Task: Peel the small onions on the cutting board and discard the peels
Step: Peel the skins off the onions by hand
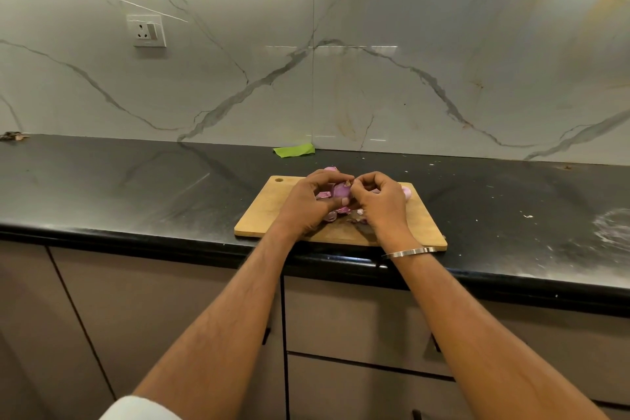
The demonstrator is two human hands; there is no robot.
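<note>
A wooden cutting board [266, 215] lies on the black counter. Over its middle, my left hand [312, 203] grips a small purple onion [341, 191] with curled fingers. My right hand [378, 203] pinches at the onion's dry tip with thumb and fingertips. Loose purple peels [323, 195] lie on the board under and between my hands. Another small onion [330, 168] peeks out behind my left hand at the board's far edge, and one more [406, 192] shows to the right of my right hand.
The black counter [136, 187] runs left and right along a marbled wall. A green scrap [294, 150] lies at the wall behind the board. Small white flecks and a pale smear [613, 232] mark the counter on the right. Cabinet fronts are below the edge.
</note>
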